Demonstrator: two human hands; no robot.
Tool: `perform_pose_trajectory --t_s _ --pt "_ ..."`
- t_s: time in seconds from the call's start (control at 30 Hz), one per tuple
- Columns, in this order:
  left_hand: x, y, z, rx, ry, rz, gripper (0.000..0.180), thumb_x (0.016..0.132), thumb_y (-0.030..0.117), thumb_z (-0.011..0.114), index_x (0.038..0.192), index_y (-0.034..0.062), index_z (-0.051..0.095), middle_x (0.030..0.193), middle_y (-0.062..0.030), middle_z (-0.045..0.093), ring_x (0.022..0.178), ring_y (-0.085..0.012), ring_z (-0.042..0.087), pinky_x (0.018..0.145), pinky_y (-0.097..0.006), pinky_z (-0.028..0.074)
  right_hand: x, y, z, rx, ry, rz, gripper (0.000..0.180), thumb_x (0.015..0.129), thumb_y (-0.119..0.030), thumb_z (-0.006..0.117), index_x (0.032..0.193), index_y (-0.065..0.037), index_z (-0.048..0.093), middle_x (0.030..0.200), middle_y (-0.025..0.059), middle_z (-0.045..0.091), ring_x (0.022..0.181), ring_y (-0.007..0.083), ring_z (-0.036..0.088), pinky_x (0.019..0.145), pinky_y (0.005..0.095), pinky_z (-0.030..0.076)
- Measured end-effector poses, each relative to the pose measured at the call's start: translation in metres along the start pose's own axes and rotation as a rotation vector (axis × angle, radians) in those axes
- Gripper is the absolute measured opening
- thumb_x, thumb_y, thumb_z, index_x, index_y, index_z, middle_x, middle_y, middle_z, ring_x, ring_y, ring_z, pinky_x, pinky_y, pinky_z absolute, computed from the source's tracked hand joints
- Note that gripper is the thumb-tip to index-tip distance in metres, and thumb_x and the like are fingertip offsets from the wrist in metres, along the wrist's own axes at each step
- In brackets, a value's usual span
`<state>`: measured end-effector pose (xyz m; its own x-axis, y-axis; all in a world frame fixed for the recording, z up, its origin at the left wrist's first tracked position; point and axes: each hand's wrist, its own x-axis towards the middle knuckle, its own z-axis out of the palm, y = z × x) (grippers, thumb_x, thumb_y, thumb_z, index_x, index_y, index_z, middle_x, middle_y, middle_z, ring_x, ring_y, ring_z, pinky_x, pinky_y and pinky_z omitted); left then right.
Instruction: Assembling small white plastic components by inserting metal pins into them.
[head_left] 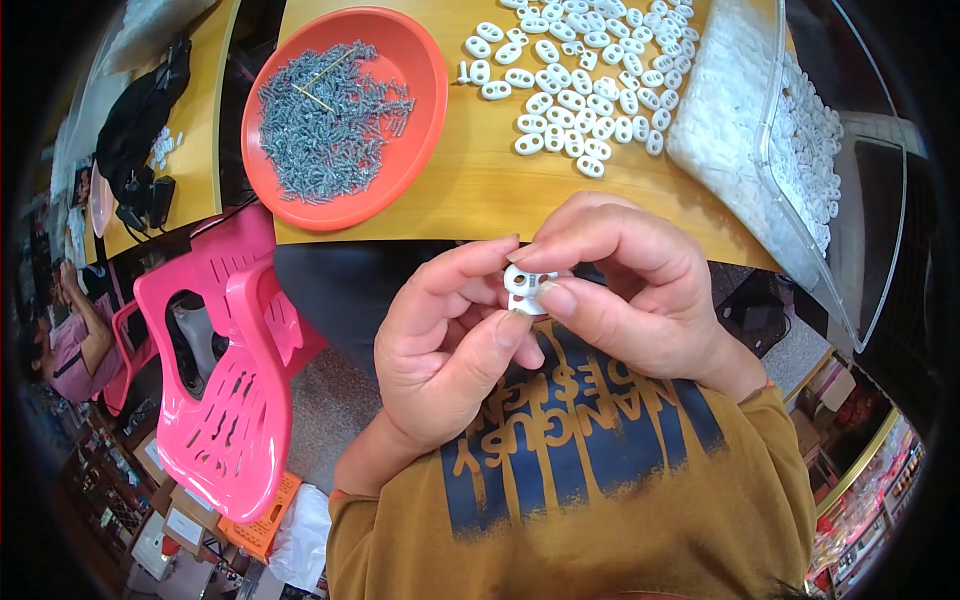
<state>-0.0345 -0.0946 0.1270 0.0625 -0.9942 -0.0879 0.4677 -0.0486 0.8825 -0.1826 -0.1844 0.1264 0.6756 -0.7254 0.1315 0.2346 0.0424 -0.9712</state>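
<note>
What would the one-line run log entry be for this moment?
left hand: fingers pinch white plastic piece | right hand: fingers pinch same piece | table: orange tray of screws, loose white pieces

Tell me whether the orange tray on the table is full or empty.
Partly full. The orange tray holds a heap of small grey screws over its middle, while a bare orange band shows all around the rim.

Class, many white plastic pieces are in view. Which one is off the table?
The white plastic piece pinched between the left hand and right hand; the others lie on the wooden table.
</note>
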Motion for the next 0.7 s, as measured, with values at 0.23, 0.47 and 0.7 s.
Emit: perform_pose_trajectory --t_s 0.23,0.47,0.7 --pt "0.001 0.001 0.004 -0.023 0.025 0.004 0.038 0.088 -0.001 0.049 0.125 -0.0021 0.039 0.104 -0.015 0.058 0.074 -0.0098 0.057 0.064 -0.02 0.049 0.002 -0.002 -0.002 -0.153 -0.041 -0.076 0.024 0.077 0.0 0.062 0.101 0.0 0.06 0.084 0.0063 0.057 0.07 0.0118 0.055 0.064 0.0243 0.044" --pt "-0.001 -0.002 -0.001 -0.133 -0.012 -0.015 0.033 0.089 0.0 0.048 0.122 -0.0019 0.044 0.104 -0.0165 0.058 0.074 -0.0103 0.058 0.064 -0.021 0.05 0.002 0.001 -0.003 -0.204 -0.061 -0.128 0.028 0.076 -0.003 0.065 0.103 -0.001 0.059 0.084 0.0067 0.057 0.069 0.0132 0.054 0.063 0.0253 0.044" --pt "-0.004 -0.007 -0.006 -0.051 -0.035 0.021 0.033 0.087 -0.003 0.051 0.12 0.0006 0.047 0.107 -0.0157 0.056 0.075 -0.011 0.058 0.064 -0.022 0.05 0.001 0.002 -0.002 -0.164 -0.099 -0.131 0.028 0.079 -0.003 0.062 0.105 -0.001 0.054 0.082 0.0072 0.056 0.065 0.0143 0.052 0.06 0.0252 0.043"
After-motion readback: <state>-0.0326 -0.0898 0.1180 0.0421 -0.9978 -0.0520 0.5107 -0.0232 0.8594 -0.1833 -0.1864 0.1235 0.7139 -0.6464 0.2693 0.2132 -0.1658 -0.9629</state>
